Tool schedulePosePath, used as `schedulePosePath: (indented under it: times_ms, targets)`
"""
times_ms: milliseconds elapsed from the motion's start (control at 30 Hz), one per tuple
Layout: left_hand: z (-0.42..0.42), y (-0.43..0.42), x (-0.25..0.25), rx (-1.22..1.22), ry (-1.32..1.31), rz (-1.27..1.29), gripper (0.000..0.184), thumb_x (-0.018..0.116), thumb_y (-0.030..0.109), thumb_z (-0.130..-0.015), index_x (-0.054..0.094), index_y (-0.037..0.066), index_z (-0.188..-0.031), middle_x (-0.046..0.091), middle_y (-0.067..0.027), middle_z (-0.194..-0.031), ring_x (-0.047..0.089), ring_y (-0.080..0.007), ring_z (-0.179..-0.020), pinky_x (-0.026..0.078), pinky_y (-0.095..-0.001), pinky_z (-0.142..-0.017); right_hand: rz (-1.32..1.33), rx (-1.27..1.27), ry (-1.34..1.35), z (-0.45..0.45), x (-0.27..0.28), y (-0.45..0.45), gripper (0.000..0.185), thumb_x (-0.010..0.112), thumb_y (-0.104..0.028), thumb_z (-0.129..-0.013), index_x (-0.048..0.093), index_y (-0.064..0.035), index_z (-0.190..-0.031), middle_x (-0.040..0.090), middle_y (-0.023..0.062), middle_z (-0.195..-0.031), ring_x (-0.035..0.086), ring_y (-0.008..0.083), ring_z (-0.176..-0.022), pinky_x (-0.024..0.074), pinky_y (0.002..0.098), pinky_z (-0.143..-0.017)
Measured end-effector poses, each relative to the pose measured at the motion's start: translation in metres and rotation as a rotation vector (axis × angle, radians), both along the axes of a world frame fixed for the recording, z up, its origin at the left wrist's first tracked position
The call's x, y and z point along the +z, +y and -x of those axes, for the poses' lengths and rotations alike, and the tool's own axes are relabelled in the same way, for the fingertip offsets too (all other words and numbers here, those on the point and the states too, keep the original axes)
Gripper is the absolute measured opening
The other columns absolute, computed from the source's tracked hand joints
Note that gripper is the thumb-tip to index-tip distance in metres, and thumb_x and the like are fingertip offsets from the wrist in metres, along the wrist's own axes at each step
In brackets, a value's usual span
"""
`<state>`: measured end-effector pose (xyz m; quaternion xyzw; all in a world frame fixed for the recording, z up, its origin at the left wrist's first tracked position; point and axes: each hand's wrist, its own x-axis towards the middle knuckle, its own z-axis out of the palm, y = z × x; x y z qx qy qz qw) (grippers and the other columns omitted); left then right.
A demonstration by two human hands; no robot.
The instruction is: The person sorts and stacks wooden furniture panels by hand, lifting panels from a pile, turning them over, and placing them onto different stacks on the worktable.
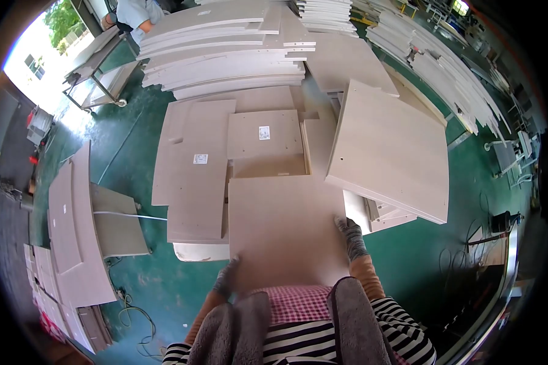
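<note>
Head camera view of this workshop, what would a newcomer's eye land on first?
Probably the broad beige panel at bottom center, with the left hand and right hand at its opposite edges. Next, the thick slab lying askew to its right, then the tall stack of pale boards beyond.

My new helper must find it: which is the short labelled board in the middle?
Start at the tall stack of boards. Nearer the person, the short board lies between a long labelled board, left, and a big skewed board, right. Of these three, it alone is both short and labelled.
</note>
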<state>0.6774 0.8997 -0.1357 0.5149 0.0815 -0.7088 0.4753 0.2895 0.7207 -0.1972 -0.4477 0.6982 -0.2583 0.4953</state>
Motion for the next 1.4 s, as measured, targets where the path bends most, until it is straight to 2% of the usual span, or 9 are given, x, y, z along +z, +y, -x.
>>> schedulePosePath:
  times_ms: [100,300,467,533,633,767,900,1267,1400]
  targets:
    - [0.007,-0.011,0.014,-0.099,-0.124,0.002,0.045,0.038,0.023,-0.102,0.039,-0.006,-0.137,0.044,-0.014,-0.14,0.041,-0.0234,-0.129,0.032,-0.0339,-0.109,-0.016,0.032,0.059,-0.007,0.032,0.001,0.048,0.067,-0.036,-0.084,0.06,-0.0047,-0.12,0.067,0.0101,-0.103,0.062,0.0199,-0.093,0.0479,0.0318,-0.085]
    - [-0.011,0.015,-0.165,-0.274,-0.539,0.617,0.049,0.051,0.022,-0.093,0.042,-0.002,-0.135,0.05,-0.0136,-0.131,0.049,-0.0268,-0.12,0.04,-0.0373,-0.102,0.099,0.078,-0.023,0.0,0.038,-0.006,0.055,0.07,-0.031,-0.082,0.054,-0.0046,-0.127,0.062,0.0137,-0.116,0.059,0.0239,-0.104,0.0463,0.0338,-0.091]
    - [0.012,-0.012,-0.005,-0.257,-0.259,0.063,0.048,0.05,0.033,-0.096,0.043,0.007,-0.136,0.052,-0.0087,-0.128,0.052,-0.0276,-0.116,0.046,-0.0421,-0.097,0.215,0.069,-0.147,0.024,-0.029,0.004,0.064,0.07,-0.028,-0.084,0.043,-0.0063,-0.137,0.057,0.0119,-0.122,0.055,0.0233,-0.111,0.0442,0.0357,-0.095]
    - [0.016,-0.01,-0.007,-0.061,0.023,-0.025,0.049,0.049,0.037,-0.097,0.043,0.009,-0.136,0.052,-0.0078,-0.128,0.051,-0.0275,-0.116,0.047,-0.0441,-0.096,0.109,0.084,-0.37,0.046,-0.062,0.007,0.077,0.071,-0.041,-0.083,0.035,-0.0083,-0.143,0.05,0.0098,-0.133,0.05,0.0231,-0.118,0.041,0.0374,-0.1]
    - [0.018,-0.007,-0.027,0.074,0.085,0.106,0.053,0.05,0.045,-0.095,0.044,0.011,-0.136,0.051,-0.0081,-0.13,0.049,-0.0281,-0.119,0.048,-0.0491,-0.094,-0.247,0.049,-0.41,0.112,-0.215,-0.006,0.044,0.062,-0.019,-0.091,0.047,-0.005,-0.13,0.059,0.0033,-0.11,0.054,0.0127,-0.098,0.0471,0.0296,-0.087]
    - [0.02,-0.027,-0.005,0.048,-0.041,0.232,0.058,0.056,0.045,-0.092,0.042,0.009,-0.136,0.045,-0.0143,-0.134,0.044,-0.0357,-0.123,0.043,-0.0575,-0.099,0.043,-0.036,-0.42,0.016,0.003,0.014,0.066,0.066,-0.041,-0.088,0.041,-0.0106,-0.141,0.052,0.0075,-0.129,0.048,0.0183,-0.116,0.0413,0.0342,-0.096]
    - [0.016,-0.034,-0.017,0.281,0.441,0.047,0.059,0.059,0.042,-0.091,0.041,0.008,-0.136,0.042,-0.0195,-0.135,0.042,-0.0414,-0.124,0.039,-0.0618,-0.101,0.008,0.046,-0.408,0.016,0.004,-0.004,0.078,0.069,-0.044,-0.084,0.035,-0.0066,-0.144,0.049,0.008,-0.135,0.046,0.0189,-0.121,0.0379,0.0331,-0.101]
    - [0.028,-0.043,-0.003,0.289,0.319,0.131,0.053,0.061,0.04,-0.09,0.047,0.01,-0.131,0.051,-0.0103,-0.128,0.05,-0.029,-0.117,0.043,-0.0468,-0.101,0.273,0.288,-0.279,0.046,-0.106,-0.028,0.075,0.054,-0.056,-0.09,0.036,-0.0049,-0.142,0.049,0.0113,-0.131,0.047,0.0217,-0.118,0.039,0.0344,-0.099]
    - [0.023,-0.033,-0.024,0.339,0.328,0.057,0.047,0.061,0.04,-0.09,0.052,0.011,-0.126,0.056,-0.0064,-0.12,0.053,-0.0228,-0.111,0.045,-0.0401,-0.098,0.106,0.094,-0.378,0.009,0.001,-0.02,0.069,0.056,-0.051,-0.091,0.038,-0.0066,-0.141,0.052,0.0079,-0.128,0.05,0.0194,-0.114,0.0412,0.0327,-0.097]
